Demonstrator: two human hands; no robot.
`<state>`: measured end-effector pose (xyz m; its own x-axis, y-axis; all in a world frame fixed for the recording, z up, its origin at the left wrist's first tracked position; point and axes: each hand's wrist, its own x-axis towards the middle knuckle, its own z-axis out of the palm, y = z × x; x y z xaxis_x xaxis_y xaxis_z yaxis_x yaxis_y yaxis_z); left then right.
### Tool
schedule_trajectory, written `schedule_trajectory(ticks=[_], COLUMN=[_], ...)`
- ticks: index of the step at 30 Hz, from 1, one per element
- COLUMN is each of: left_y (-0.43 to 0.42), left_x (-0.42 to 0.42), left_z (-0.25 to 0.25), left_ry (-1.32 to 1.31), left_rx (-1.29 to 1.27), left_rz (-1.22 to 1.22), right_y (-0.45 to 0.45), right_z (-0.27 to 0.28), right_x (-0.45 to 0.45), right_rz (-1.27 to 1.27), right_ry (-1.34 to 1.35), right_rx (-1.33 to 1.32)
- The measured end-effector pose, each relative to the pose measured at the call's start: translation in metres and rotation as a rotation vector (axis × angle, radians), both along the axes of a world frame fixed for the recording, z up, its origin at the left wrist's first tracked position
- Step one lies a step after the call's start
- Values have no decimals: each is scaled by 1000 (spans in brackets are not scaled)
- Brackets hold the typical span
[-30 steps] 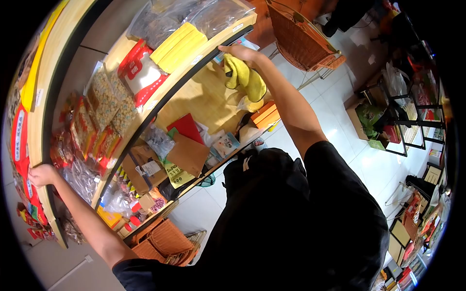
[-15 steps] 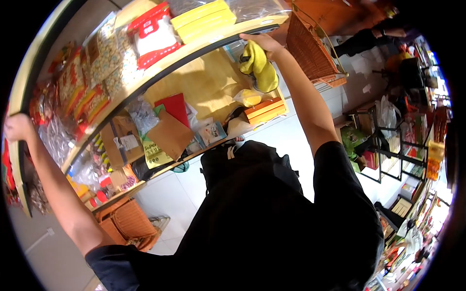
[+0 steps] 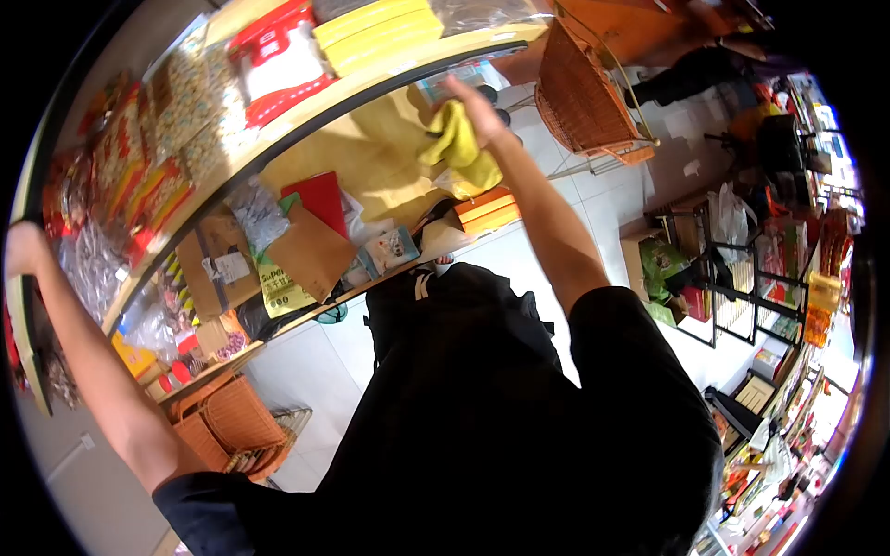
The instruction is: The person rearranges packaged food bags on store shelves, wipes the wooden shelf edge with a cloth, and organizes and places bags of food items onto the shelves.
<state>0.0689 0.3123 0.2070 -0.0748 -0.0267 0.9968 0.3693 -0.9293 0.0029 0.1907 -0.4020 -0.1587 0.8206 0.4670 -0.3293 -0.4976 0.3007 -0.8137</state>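
Note:
In my right hand [image 3: 475, 119] is a yellow cloth [image 3: 456, 146], held over the lower wooden shelf [image 3: 371, 139], just below the black-edged upper shelf board [image 3: 324, 100]. The cloth hangs down, with a dark patch beside the fingers. At the far left my left hand [image 3: 25, 248] rests on the edge of a higher shelf [image 3: 28, 357], its fingers hidden by the angle and the image border. Red and white bags [image 3: 283, 60] and yellow packs [image 3: 378, 35] lie on the upper shelf between the hands.
A cardboard box [image 3: 218, 264], a red folder [image 3: 322, 206] and an orange box [image 3: 487, 211] lie on the lower shelf. Wicker baskets [image 3: 586, 91] stand on the floor [image 3: 603, 199]. A black rack [image 3: 742, 301] is at the right, and a person in dark clothes [image 3: 691, 76] is behind.
My right hand has come off the upper shelf's edge and moved down and left with the yellow cloth. The view has shifted, and my left hand stays at the higher shelf.

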Motion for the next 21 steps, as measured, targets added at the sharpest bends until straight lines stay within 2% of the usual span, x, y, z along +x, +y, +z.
schedule_trajectory(ticks=[1, 3, 5, 7, 8, 10, 11, 14, 16, 18, 19, 21], left_y=[1, 3, 2, -1, -3, -12, -16, -35, -31, -43, -40, -35], left_x=[0, 2, 2, 2, 4, 9, 10, 6, 1, -1, 0, 1], left_z=[0, 4, 9, 14, 18, 22, 24, 23, 23, 21, 22, 25], left_ry=[-8, -30, -57, -85, -95, -112, -117, -142, -102, -101, -126, -149], left_rx=[4, 9, 8, 6, 3, -11, -21, -36, -16, -43, -94, -144], left_rz=[-3, -20, -46, -76, -96, -136, -151, -184, -156, -163, -168, -166], right_y=[9, 37, 55, 81, 85, 87, 83, 49, 12, -22, -40, -63], right_z=[-19, -55, -64, -90, -94, -95, -95, -71, -83, -102, -99, -94], right_x=[-4, -13, -29, -33, -38, -54, -59, -64, -57, -43, -36, -34], right_rz=[-11, -194, -157, 59, 30, 178, 163, -69, -361, -511, -356, -231], right_ry=[6, -142, -126, -23, -5, -418, -404, -528, -687, -718, -507, -533], right_rx=[20, -233, -141, -159, -146, -663, -658, -1242, -1375, -1559, -1428, -1577])
